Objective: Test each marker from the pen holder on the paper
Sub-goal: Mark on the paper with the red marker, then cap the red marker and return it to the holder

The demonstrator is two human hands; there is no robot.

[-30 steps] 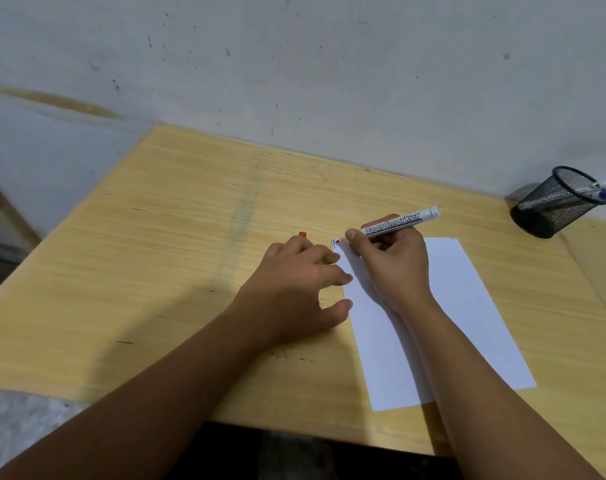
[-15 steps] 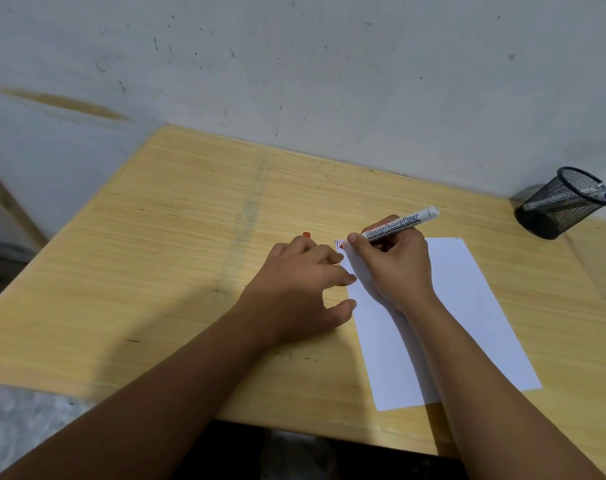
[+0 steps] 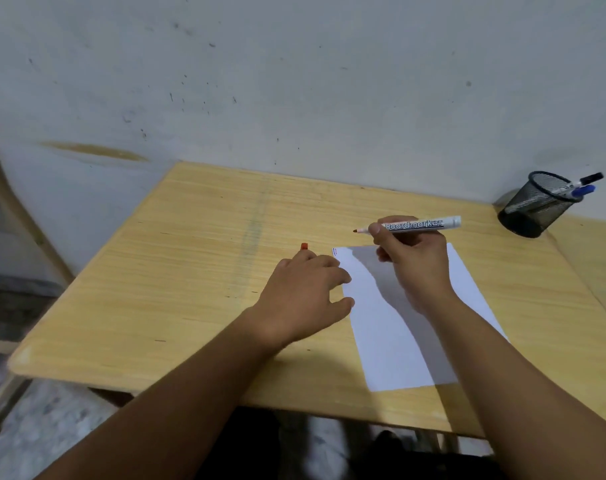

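Note:
My right hand grips a white board marker with a red tip, held level above the top of the white paper, tip pointing left. Short red and blue strokes mark the paper's top left corner. My left hand rests on the table at the paper's left edge, fingers curled around the red cap, whose end pokes out. A black mesh pen holder at the far right holds two markers, one with a black cap and one with a blue cap.
The wooden table stands against a grey wall. Its front edge runs near my forearms, with floor below. A wooden frame stands at the far left.
My right hand has lifted the marker off the paper's top left corner and moved it up and to the right. The left hand has stayed in place.

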